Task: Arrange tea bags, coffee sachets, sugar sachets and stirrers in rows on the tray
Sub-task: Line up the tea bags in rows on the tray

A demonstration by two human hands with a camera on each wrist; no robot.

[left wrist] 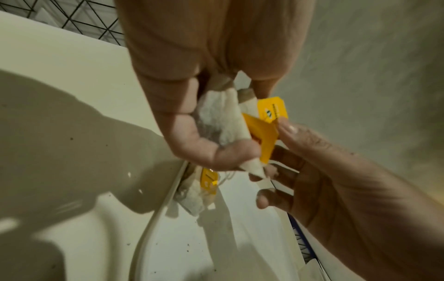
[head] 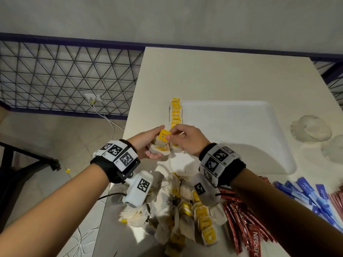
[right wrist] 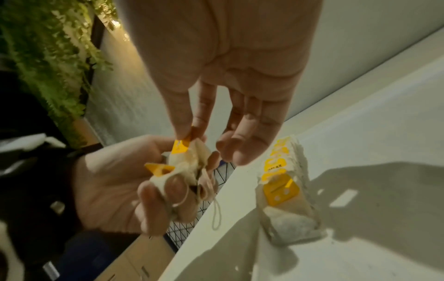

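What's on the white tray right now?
A single row of tea bags along the tray's left edge. The hands cover the row's near end; the count is unclear.

White table, w/ white tray, tea bag pile, red coffee sachets, blue sachets

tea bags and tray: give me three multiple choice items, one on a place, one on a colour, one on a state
1. Where does the row of tea bags lie?
A. along the tray's left edge
B. in the tray's middle
C. on the floor

2. What colour are the tea bag tags?
A. green
B. yellow
C. white

3. What is the right hand doing?
A. lying flat on the table
B. pinching a tag of the bunch that the left hand holds
C. gripping a red sachet

Answers: 1 A, the row runs along the left rim of the tray; 2 B, all views show yellow tags; 3 B, thumb and forefinger close on the tag.
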